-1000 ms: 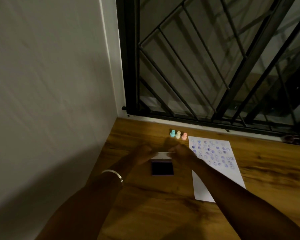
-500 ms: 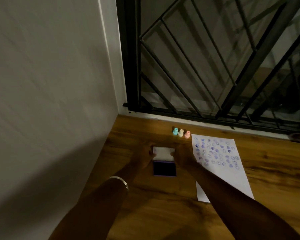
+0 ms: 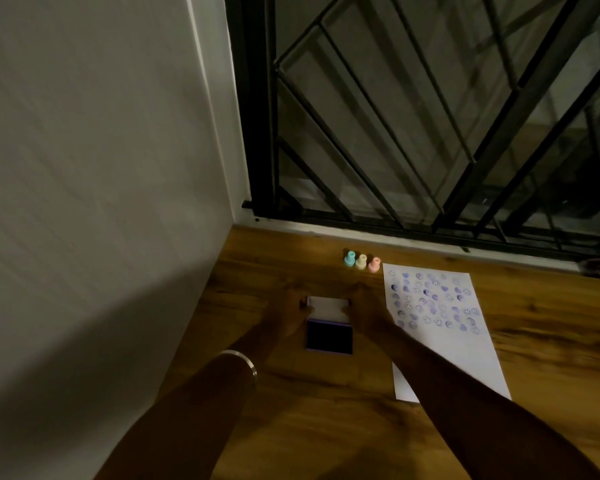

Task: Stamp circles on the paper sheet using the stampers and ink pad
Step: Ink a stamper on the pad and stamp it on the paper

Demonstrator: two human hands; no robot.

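Note:
An open ink pad (image 3: 329, 336) with a dark blue-black surface lies on the wooden floor, its white lid (image 3: 328, 305) tilted up at the far side. My left hand (image 3: 291, 310) grips the lid's left edge and my right hand (image 3: 364, 311) grips its right edge. To the right lies the white paper sheet (image 3: 440, 327), its upper half covered with several blue and purple stamped circles. Three small stampers stand in a row beyond the pad: teal (image 3: 350, 259), cream (image 3: 361, 261) and pink (image 3: 374, 264).
A grey wall (image 3: 94, 188) runs close along the left. A black metal window grille (image 3: 413, 126) stands at the far edge of the floor. A metal bangle (image 3: 241, 360) is on my left wrist.
The white lid has swung further open, showing more of its inner face. The view has shifted slightly; both hands stay at the lid's edges.

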